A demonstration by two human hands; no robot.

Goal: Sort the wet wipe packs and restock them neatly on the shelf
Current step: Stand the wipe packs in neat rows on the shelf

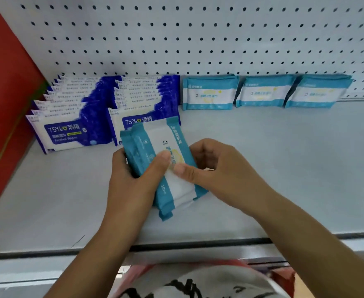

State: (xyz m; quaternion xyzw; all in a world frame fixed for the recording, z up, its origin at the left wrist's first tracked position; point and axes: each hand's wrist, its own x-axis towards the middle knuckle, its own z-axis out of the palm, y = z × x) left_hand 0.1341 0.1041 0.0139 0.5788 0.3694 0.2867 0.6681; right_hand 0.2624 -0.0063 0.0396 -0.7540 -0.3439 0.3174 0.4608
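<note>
A small stack of teal-and-white wet wipe packs [172, 147] is held above the grey shelf [284, 168] by both hands. My left hand [131, 177] grips the stack from its left side, thumb across the top pack. My right hand [217, 166] holds it from the right, thumb pressed on the top face. Two rows of blue-and-white alcohol wipe packs [67, 132] [142, 100] stand at the back left. Three short rows of teal packs [209, 94] [262, 93] [316, 93] lean against the pegboard to their right.
A white pegboard [198, 35] forms the shelf's back wall. A red panel [7, 89] closes the left side. The shelf's front rail [198, 244] runs below my arms, with a red-and-white bag [198, 280] beneath.
</note>
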